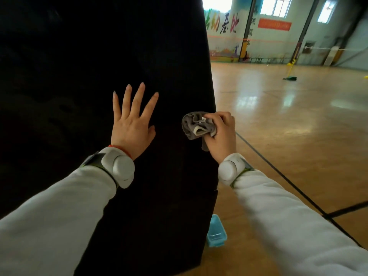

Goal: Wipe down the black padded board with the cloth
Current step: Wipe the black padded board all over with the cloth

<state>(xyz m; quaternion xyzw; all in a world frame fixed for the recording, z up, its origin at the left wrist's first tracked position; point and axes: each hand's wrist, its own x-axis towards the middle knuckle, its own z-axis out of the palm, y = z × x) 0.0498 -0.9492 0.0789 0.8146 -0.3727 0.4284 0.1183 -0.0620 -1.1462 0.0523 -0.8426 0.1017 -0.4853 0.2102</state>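
Left hand (132, 124) flat on the board (119, 56), fingers spread wide; right hand (222, 134) grips the bunched cloth (197, 125) at its right edge; blue tub (216, 232) on the floor (288, 116) below

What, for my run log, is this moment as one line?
left hand: flat on black padded board | right hand: grips grey cloth at board's right edge

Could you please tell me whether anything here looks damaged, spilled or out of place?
Nothing clearly wrong. The board shows two shallow dents left of the left hand, too dark to judge as damage. The right hand grips the cloth; the blue tub stands upright, no spill.
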